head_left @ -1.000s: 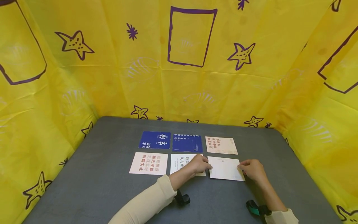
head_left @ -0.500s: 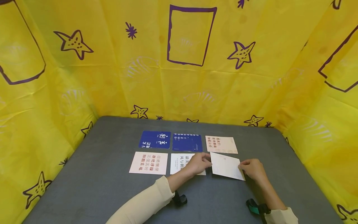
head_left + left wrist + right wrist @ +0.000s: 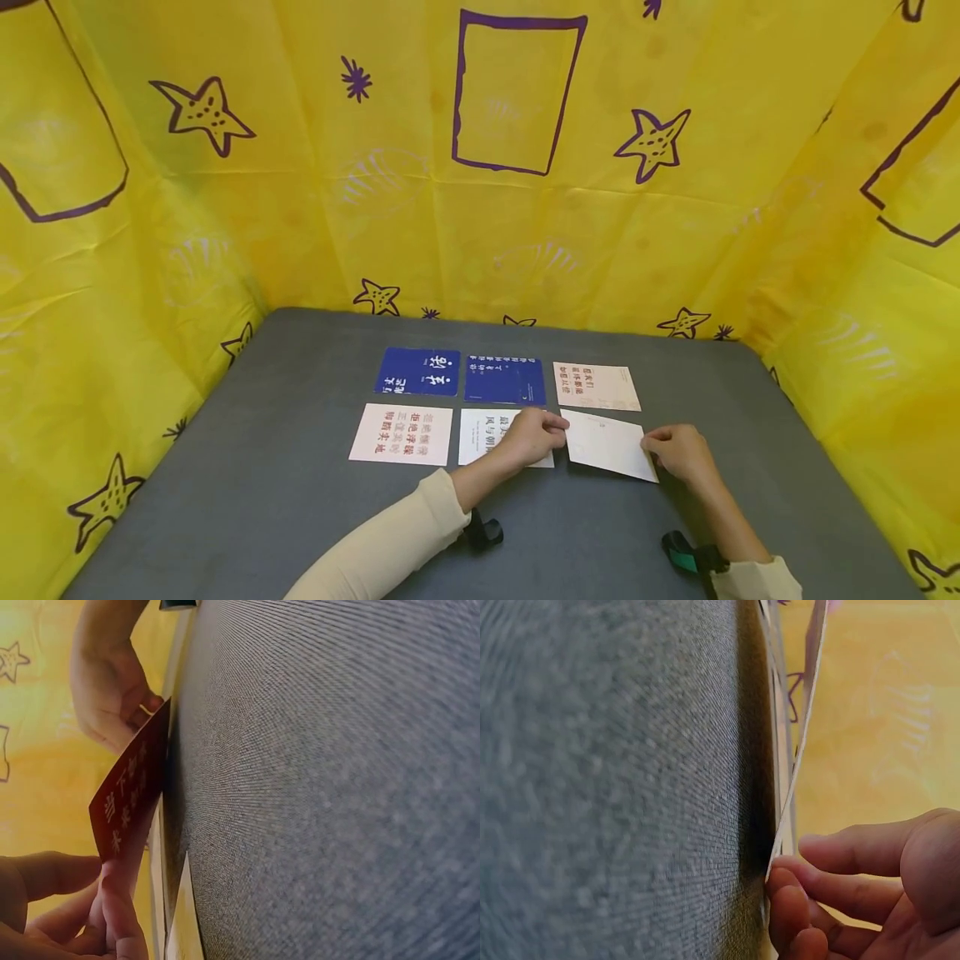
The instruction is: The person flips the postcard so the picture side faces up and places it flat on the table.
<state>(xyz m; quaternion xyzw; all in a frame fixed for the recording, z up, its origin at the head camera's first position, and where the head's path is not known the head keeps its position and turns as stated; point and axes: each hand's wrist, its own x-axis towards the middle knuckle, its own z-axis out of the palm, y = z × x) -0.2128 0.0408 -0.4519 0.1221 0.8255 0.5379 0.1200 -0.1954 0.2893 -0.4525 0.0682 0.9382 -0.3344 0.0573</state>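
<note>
A card (image 3: 609, 443), white on top, is tilted with its left side raised off the grey table. Its underside, seen in the left wrist view, is dark red with white characters. My left hand (image 3: 532, 438) pinches the card's left edge between thumb and fingers. At the opposite edge, close to the tabletop, my right hand (image 3: 681, 452) holds the card with its fingertips; the right wrist view shows the card edge-on against those fingers (image 3: 789, 904). Beneath my left hand and wrist lies a white card with dark characters (image 3: 480, 437), partly hidden.
Behind are a blue card (image 3: 418, 372), a second blue card (image 3: 504, 381) and a pale pink card (image 3: 597, 387) in a row. A pink card with red characters (image 3: 401, 434) lies front left. The grey table (image 3: 225, 500) is enclosed by yellow patterned cloth (image 3: 337, 208).
The card lay nearly flat a second ago. My left hand has lifted its left side a little and moved slightly up, while my right hand has stayed almost in place.
</note>
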